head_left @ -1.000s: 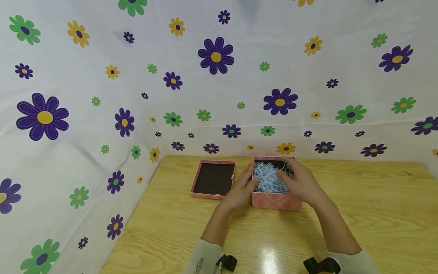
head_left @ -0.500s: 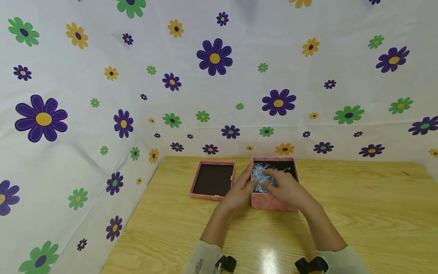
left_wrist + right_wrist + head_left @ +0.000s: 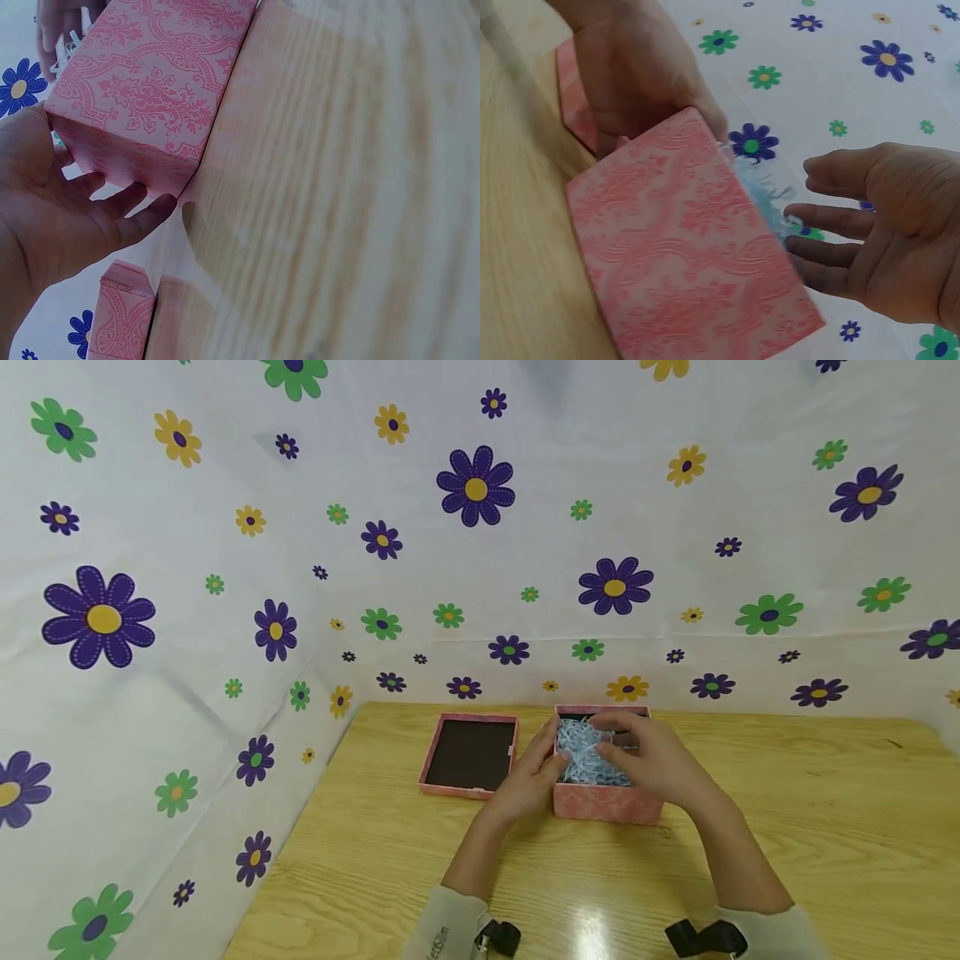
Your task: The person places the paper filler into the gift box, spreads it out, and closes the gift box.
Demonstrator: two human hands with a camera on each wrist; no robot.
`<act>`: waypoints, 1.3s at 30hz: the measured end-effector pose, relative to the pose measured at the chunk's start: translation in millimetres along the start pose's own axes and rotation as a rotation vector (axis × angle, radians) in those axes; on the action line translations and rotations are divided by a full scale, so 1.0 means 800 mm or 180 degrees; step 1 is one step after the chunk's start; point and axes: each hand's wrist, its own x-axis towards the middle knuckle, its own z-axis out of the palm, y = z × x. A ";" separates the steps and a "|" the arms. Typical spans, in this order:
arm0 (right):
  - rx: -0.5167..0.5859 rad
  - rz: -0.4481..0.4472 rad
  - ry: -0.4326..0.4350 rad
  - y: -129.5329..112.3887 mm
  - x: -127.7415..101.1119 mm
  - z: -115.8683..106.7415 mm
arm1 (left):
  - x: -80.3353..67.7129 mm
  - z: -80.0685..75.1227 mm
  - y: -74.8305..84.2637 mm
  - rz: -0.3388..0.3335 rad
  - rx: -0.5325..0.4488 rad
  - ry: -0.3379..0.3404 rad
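Note:
A pink patterned box (image 3: 607, 803) with blue shredded paper (image 3: 588, 752) inside stands on the wooden table. My left hand (image 3: 528, 775) holds its left side, thumb over the rim; in the left wrist view the fingers (image 3: 127, 201) lie spread along the outer wall. My right hand (image 3: 660, 760) reaches over the right part of the box. Thumb and fingers are apart and loosely bent, with the fingertips at the shredded paper. In the right wrist view this hand (image 3: 900, 225) is beside the open top, where paper strands stick out near its fingers.
The box's lid (image 3: 468, 756), pink-rimmed with a dark inside, lies upturned left of the box. Behind the table (image 3: 810, 810) and along its left side hangs a white cloth (image 3: 420, 568) printed with flowers.
My right hand moved left across the box, bunching the paper there, then came back right; the paper again covers more of the inside. My left hand stays in place.

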 end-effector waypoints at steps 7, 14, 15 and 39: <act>0.0251 -0.0054 0.0272 -0.013 -0.001 -0.008 | 0.001 -0.001 0.001 0.0027 0.0038 -0.0015; 0.0532 -0.0157 -0.0165 -0.004 0.007 0.017 | -0.002 -0.001 0.000 0.0010 -0.0035 -0.0035; 0.0518 -0.0141 -0.0268 -0.001 0.009 0.020 | -0.002 0.000 0.000 0.0002 -0.0041 -0.0033; -0.0356 0.0158 -0.0214 -0.012 0.009 -0.012 | 0.000 -0.015 0.009 -0.0035 -0.0146 -0.0021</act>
